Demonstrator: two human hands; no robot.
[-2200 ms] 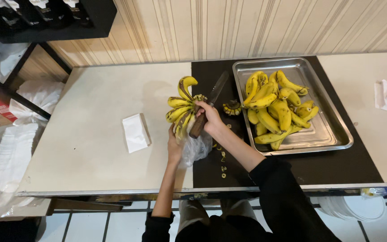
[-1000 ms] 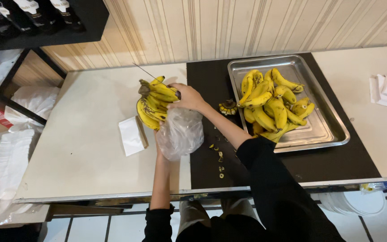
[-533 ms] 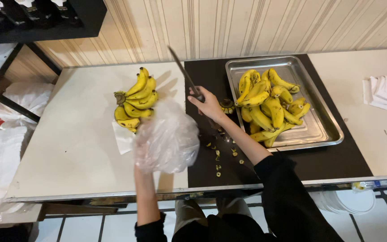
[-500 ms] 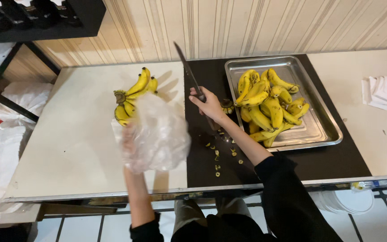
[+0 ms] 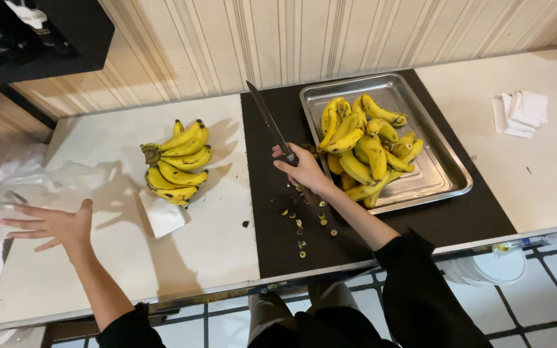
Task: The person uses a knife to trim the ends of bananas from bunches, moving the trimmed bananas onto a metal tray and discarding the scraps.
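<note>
The right hand (image 5: pixel 304 171) grips a long knife (image 5: pixel 267 122), blade pointing up. Beside it sits a tray (image 5: pixel 446 174) of bananas. The left hand (image 5: pixel 56 225) is spread flat, fingers apart, touching a clear plastic bag (image 5: pixel 8 193). A banana bunch (image 5: pixel 175 161) lies between the hands.

1. Illumination is bright and even over my desk (image 5: pixel 214 258); exposure is correct on the pale surface.
2. The banana bunch (image 5: pixel 176 161) casts a soft shadow toward the upper right, so light arrives from the lower left.
3. The metal tray (image 5: pixel 446 174) shows mild sheen, no blown glare.
4. My left hand (image 5: pixel 56 225) is slightly motion-blurred.
5. Wide-angle lens bends the wall lines at the edges.
</note>
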